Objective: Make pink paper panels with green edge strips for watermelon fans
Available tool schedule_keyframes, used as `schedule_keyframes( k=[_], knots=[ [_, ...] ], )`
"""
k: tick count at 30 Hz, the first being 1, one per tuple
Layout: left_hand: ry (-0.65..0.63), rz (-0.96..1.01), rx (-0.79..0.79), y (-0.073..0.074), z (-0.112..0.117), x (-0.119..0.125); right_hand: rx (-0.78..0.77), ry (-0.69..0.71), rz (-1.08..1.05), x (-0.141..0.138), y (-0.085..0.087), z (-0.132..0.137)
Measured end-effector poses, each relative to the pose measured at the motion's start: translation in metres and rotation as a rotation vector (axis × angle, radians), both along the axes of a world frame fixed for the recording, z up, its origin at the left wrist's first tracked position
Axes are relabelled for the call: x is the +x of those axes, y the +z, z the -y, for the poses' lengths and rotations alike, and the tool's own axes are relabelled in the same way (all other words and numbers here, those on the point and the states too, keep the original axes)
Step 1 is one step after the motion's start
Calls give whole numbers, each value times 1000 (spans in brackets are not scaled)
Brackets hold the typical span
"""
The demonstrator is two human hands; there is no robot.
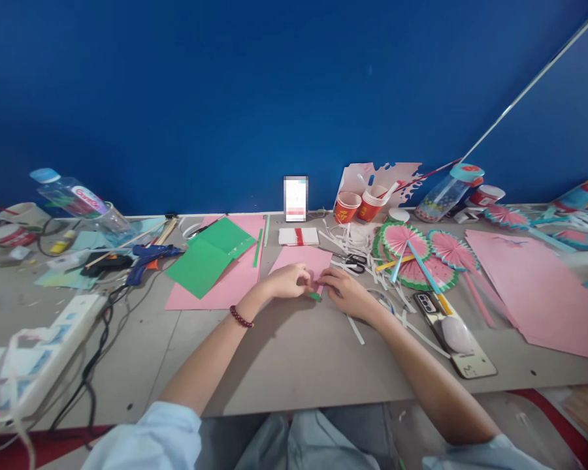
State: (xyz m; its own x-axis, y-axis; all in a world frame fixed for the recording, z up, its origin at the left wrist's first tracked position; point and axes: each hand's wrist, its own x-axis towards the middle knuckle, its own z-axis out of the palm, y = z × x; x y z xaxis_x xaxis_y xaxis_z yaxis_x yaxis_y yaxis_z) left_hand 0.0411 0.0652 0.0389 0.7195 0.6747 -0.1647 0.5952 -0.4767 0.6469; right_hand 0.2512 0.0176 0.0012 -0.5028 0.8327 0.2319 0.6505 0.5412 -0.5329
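Observation:
A small sheet of pink paper (pixel 304 259) lies at the middle of the table, with a green strip (pixel 315 296) along its near edge. My left hand (pixel 288 281) is at the paper's left side, its fingers curled and pinching the near edge. From the right, my right hand (pixel 343 290) pinches the same edge, its fingertips close to the left ones. Parts of the paper and strip are hidden under the fingers. Right beyond the paper is a white packet with a red band (pixel 298 236). Black-handled scissors (pixel 355 263) lie past my right hand.
Green sheets (pixel 203 261) rest on a larger pink sheet (pixel 245 287) to the left, near a blue glue gun (pixel 149 260) and a power strip (pixel 61 349). Rightward are watermelon paper fans (pixel 404 241), a phone (pixel 458 339), red paper cups (pixel 347 207) and pink sheets (pixel 539 294).

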Motion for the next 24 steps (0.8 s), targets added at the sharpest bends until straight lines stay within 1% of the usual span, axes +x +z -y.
schedule_keyframes(
  k=[2, 7, 19, 24],
  knots=[
    [-7, 18, -23, -2, -1, 0, -13, -5, -7, 0, 0, 0],
    [46, -7, 13, -6, -1, 1, -35, -7, -43, -1, 1, 0],
    [57, -4, 10, -9, 0, 2, -53, -6, -54, -2, 5, 2],
    [63, -14, 11, -11, -1, 2, -46, 5, -61, -2, 4, 2]
  ],
)
